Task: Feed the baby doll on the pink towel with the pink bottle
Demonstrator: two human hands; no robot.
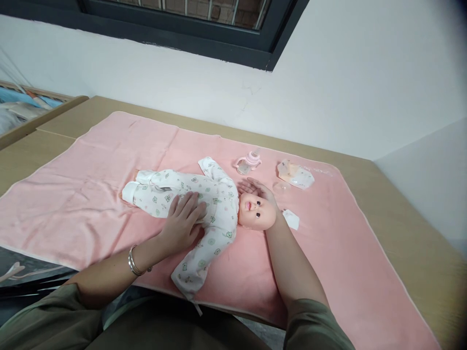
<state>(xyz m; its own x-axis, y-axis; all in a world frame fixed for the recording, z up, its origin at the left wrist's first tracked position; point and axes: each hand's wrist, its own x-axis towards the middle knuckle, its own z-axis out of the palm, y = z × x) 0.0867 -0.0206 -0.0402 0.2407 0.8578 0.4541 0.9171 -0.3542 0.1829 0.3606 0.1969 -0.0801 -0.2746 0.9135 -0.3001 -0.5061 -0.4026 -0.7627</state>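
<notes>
Soft-bodied doll (204, 204), printed cotton romper, smooth plastic head, frame centre on fuzzy pink blanket (91, 184). Left hand (182, 221) flat, fingers spread, on torso; right hand (260, 189) open, cupping behind head.

Your one head camera looks forward and steeply down over the pink blanket (328, 272) on the table (412, 233), close in, facing the white wall (346, 87) and window frame (219, 41).
</notes>
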